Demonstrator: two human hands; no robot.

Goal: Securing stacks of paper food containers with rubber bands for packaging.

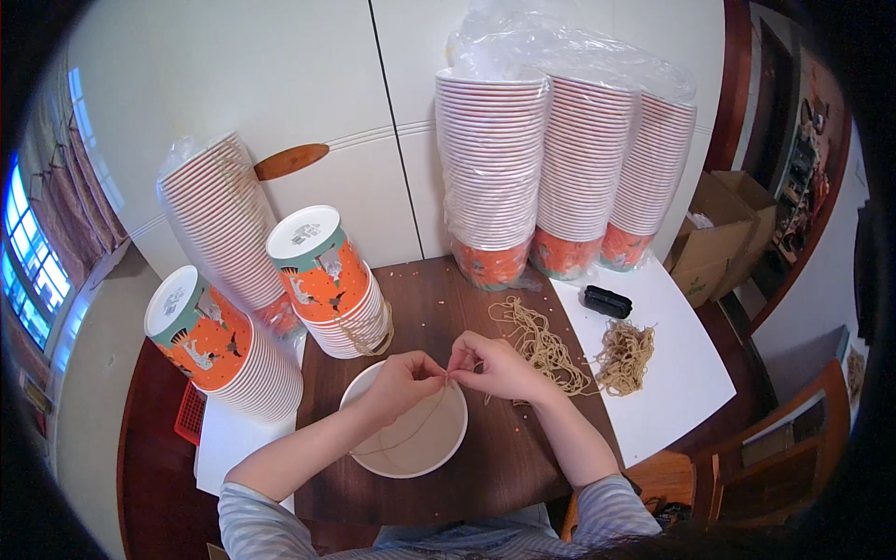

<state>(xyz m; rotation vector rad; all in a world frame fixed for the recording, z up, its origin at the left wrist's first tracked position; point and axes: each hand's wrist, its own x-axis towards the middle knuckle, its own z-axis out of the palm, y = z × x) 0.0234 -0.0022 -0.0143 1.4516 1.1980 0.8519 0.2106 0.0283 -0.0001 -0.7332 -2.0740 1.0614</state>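
My left hand (403,383) and my right hand (497,368) meet with fingertips pinched together on a thin tan string (425,425). Part of the string droops in a loop across the open mouth of a white paper bucket (439,453) below them. The exact spot where the fingers grip it is too small to make out. Beyond my left hand stands an upside-down stack of orange and green printed paper buckets (322,280), with string looped at its right side. A loose tangle of tan string (541,350) lies just past my right hand.
Another upside-down bucket stack (219,345) stands at the left, before a plastic-wrapped stack (219,215). Three tall wrapped stacks (490,159) rise at the back right. A black object (607,301) and a string bundle (625,357) lie on the white surface; a wooden chair (784,457) is at right.
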